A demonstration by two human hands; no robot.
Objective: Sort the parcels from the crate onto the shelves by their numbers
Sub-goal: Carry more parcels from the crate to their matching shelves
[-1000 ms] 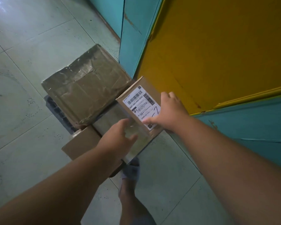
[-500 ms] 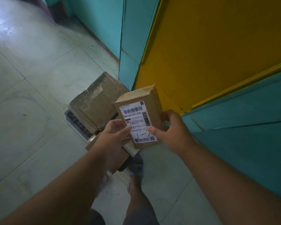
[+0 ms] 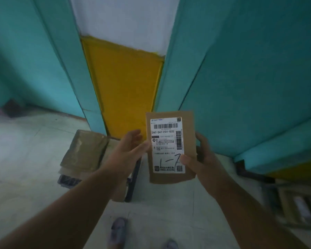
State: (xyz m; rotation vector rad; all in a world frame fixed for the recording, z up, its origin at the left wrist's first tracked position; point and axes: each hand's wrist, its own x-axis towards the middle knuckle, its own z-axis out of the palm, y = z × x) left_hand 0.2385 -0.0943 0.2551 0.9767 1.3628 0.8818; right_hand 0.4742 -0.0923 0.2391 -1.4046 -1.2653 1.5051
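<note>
A matt brown cardboard parcel (image 3: 171,146) is carrying a smooth white paper label (image 3: 167,144). On the left, crinkled glossy tape is covering another cardboard box (image 3: 84,150). The painted wall (image 3: 250,78) is looking matt.
</note>
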